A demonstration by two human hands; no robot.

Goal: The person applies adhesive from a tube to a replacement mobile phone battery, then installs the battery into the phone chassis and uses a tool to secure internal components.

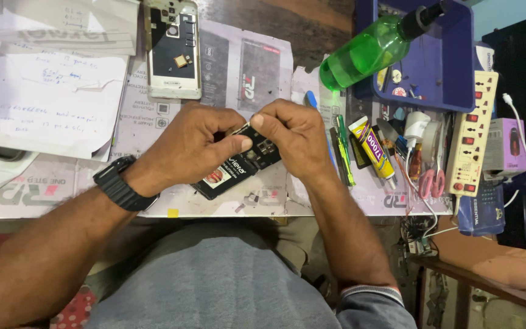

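Both hands meet over the middle of the workbench. My left hand (193, 143), with a black watch (120, 186) on its wrist, pinches the left side of a small black phone part (257, 152). My right hand (290, 137) grips the same part from the top right, thumb pressed on its upper edge. The part is held just above a flat black phone battery (217, 180) with a red-and-white label. An opened phone body (173, 49), white-framed with its inside showing, lies on the bench beyond my left hand.
Handwritten papers (53, 91) lie at the left. A green spray bottle (366, 49) rests across a blue tray (442, 73). A yellow glue tube (372, 149), a tweezer-like tool, pink scissors (430, 180), a white power strip (470, 134) and a charger crowd the right side.
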